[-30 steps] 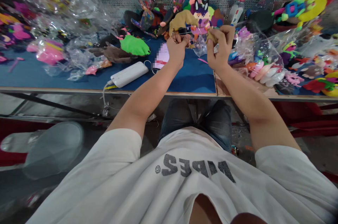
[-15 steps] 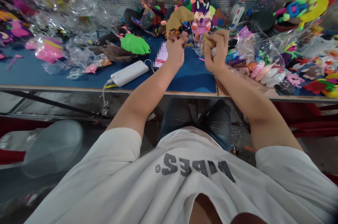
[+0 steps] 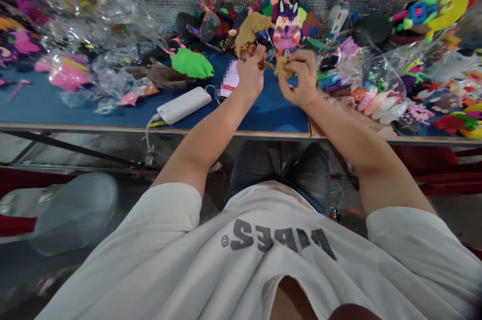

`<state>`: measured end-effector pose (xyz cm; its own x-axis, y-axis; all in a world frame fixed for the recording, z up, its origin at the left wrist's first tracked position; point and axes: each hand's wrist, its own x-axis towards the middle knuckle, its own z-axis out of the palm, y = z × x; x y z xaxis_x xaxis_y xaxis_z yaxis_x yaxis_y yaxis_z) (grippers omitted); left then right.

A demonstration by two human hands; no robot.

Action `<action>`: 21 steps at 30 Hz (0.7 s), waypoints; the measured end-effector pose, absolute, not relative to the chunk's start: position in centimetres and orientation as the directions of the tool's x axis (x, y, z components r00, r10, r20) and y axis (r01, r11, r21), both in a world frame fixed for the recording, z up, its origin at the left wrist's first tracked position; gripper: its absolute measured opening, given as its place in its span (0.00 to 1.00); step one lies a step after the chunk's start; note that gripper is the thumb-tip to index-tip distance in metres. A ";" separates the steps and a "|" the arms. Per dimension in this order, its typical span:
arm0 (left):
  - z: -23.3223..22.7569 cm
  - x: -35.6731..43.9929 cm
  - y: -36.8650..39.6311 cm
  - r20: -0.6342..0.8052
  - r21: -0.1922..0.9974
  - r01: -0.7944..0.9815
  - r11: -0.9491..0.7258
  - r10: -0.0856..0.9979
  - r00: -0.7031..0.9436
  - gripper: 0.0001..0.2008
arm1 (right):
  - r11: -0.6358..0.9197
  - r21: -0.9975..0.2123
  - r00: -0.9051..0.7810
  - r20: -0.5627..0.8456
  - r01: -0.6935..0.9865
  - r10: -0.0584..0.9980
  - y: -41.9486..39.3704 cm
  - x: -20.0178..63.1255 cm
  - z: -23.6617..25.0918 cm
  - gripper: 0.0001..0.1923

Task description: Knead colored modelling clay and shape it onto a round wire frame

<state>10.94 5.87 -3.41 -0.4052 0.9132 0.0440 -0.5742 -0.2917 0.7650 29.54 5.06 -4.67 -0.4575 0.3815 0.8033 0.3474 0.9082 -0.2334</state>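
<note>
Above blue felt-topped table, both hands raised. Left hand grip pinched shut on tan plush toy lower edge; right hand grip closed round small tan stuffed piece. Right hand has dropped and drawn closer to left since a second ago; piece now nearly meets toy. Joint between them hidden by fingers; thread too fine to confirm. White power bank lies near left forearm.

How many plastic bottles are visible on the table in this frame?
1: a clear plastic bottle with a green-and-white label stands at the back, against the mesh wall, beyond the right hand. Others may be hidden among the toys and bags.
</note>
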 end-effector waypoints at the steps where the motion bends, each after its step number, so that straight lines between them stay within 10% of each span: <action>1: -3.4 10.6 6.0 0.073 0.752 -0.579 -0.314 0.913 -0.401 0.10 | 0.901 -0.259 -0.402 0.827 0.349 0.394 5.1 29.8 -4.7 0.29; 7: -2.9 10.8 5.9 0.123 0.710 -0.581 -0.398 0.882 -0.454 0.10 | 0.774 -0.572 -0.254 0.734 0.271 0.630 6.0 28.7 -5.3 0.27; 12: -2.9 12.0 5.3 0.148 0.749 -0.536 -0.390 0.886 -0.439 0.13 | 0.421 -0.898 -0.299 0.441 -0.132 0.847 6.1 26.6 -5.6 0.30; 21: -4.2 13.6 5.0 0.437 0.704 -0.419 -0.573 0.815 -0.381 0.31 | 0.056 -0.917 -0.494 0.263 -0.395 0.829 4.8 27.4 -4.5 0.27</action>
